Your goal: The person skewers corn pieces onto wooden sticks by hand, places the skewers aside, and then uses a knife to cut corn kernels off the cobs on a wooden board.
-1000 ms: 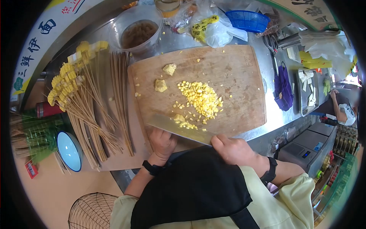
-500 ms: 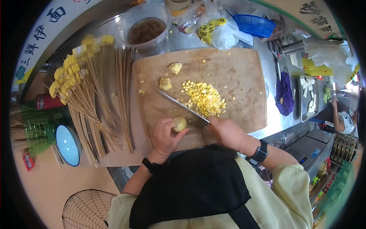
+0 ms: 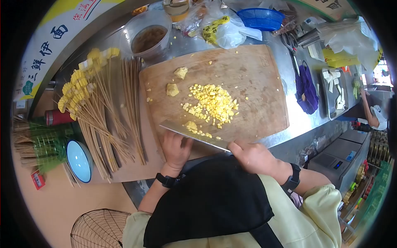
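Note:
My right hand (image 3: pixel 254 157) is closed around the handle of a kitchen knife (image 3: pixel 194 136), whose wide blade points left across the board's near edge. My left hand (image 3: pixel 175 149) is on the near side of the blade, thumb and fingers apart; the blade partly hides its fingertips. Just beyond the blade lie a chunk of corn cob (image 3: pixel 190 125) and a few cut kernels. A loose pile of yellow corn kernels (image 3: pixel 217 103) covers the middle of the wooden cutting board (image 3: pixel 260 82). Two more cob chunks, one upper (image 3: pixel 180 73) and one lower (image 3: pixel 172 89), rest farther back.
Left of the board are bamboo skewers (image 3: pixel 131 107), skewered corn pieces (image 3: pixel 76 89) and a blue-white bowl (image 3: pixel 79 161). A clear tub (image 3: pixel 144 39), plastic bag (image 3: pixel 227 33) and blue basket (image 3: pixel 260 20) stand behind. Scissors (image 3: pixel 292 51) and a purple cloth (image 3: pixel 307 93) lie right.
My left hand has let go of the cob chunk, which now lies beyond the blade. The knife has come nearer to me and left, with more kernels beside it. The view has shifted slightly.

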Demonstrator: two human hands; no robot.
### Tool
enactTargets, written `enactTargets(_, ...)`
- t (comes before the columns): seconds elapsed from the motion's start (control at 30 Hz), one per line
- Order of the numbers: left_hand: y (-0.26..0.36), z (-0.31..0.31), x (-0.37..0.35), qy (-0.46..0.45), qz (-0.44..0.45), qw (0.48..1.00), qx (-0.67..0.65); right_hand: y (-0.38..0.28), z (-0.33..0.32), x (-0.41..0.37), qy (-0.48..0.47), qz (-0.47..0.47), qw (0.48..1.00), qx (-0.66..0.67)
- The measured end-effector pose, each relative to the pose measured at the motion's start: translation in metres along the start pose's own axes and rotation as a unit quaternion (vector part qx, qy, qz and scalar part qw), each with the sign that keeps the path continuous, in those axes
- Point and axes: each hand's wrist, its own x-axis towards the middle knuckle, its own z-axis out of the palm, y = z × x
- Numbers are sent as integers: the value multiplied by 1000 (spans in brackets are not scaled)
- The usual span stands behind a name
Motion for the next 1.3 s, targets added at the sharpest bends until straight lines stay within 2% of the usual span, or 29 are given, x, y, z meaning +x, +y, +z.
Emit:
enactTargets(0.4,-5,2,2,8,10,997,-74,2,9,28,-94,57,994,27)
enactTargets(0.57,-5,0,5,1,31,996,-80,4,25,56,-78,58,994,55)
enactTargets(0.73,0,-2,4,5,-11,998,-69,15,27,50,-28,63,993,100)
enactTargets(0.8,2,-6,9,4,14,997,-76,15,26,42,2,72,991,115)
enactTargets(0.9,0,-4,5,-5,26,997,-68,5,6,25,-55,107,986,111)
enactTargets(1.03,1,1,-3,-6,-17,998,-64,3,8,-1,-39,74,994,66)
enactTargets(1.2,5,1,0,11,9,1000,-18,-2,10,-11,-17,43,998,44)
enactTargets(1.3,0,5,-5,9,4,1000,-6,-8,7,-7,-39,48,997,38)
